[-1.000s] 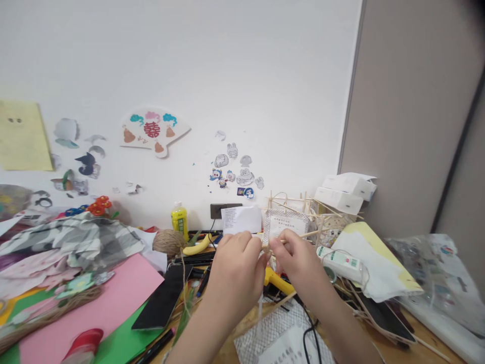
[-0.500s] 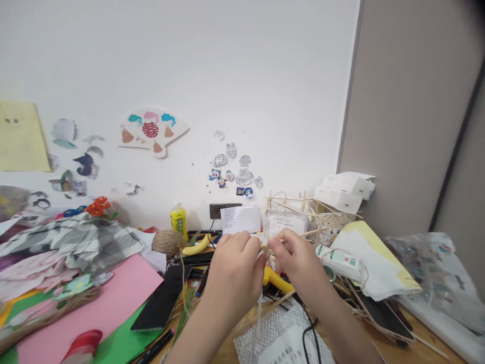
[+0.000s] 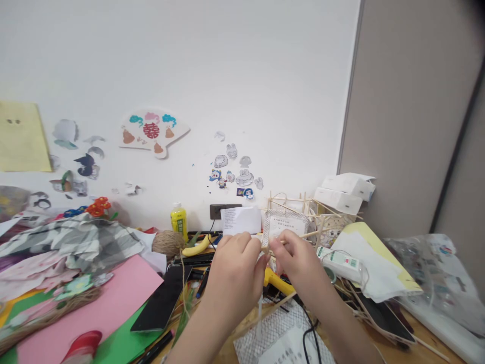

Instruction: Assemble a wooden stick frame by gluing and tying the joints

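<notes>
My left hand [image 3: 238,268] is closed, its fingers pinched on the end of a thin wooden stick at the middle of the view. My right hand [image 3: 297,255] meets it there, fingers closed on a pale wooden stick [image 3: 311,233] that sticks out to the right past the knuckles. The fingertips nearly touch and cover most of the joint between them. Below the hands lies a yellow glue gun [image 3: 279,283], partly hidden. Behind them stands a frame of thin sticks [image 3: 288,205] with a mesh-patterned card [image 3: 288,222] leaning in it.
On the left are pink paper [image 3: 125,283], a black phone-like slab [image 3: 162,303], a twine ball [image 3: 166,242] and a banana [image 3: 196,247]. A black cable [image 3: 306,338] crosses a printed sheet [image 3: 280,333] in front. A white-and-green pack [image 3: 341,264] and plastic bag [image 3: 435,273] lie right.
Almost nothing differs. Both hands keep the same grip at the same spot, and the whole view has shifted very slightly.
</notes>
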Tool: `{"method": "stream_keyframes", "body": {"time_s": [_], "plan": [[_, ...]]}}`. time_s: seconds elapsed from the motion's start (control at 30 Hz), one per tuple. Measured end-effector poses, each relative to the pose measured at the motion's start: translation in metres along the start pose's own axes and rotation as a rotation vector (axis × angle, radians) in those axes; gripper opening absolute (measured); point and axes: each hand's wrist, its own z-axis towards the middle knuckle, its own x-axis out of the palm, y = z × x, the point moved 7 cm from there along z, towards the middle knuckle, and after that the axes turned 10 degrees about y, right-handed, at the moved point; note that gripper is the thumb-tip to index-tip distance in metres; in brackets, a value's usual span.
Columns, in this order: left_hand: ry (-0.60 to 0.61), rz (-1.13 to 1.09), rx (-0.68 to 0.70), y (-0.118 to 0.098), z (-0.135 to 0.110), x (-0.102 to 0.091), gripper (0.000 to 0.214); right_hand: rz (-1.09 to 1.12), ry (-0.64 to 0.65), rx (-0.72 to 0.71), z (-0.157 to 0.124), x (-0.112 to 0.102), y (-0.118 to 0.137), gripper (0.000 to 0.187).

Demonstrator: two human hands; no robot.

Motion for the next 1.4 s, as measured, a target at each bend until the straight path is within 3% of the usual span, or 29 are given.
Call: {"method": "stream_keyframes", "body": {"time_s": [1.4], "plan": [[0.002, 0.024, -0.008, 0.0019, -0.0007, 0.0014, 0.018, 0.051, 0.04, -0.013, 0.0028, 0.0006, -0.0027, 0.039]]}}
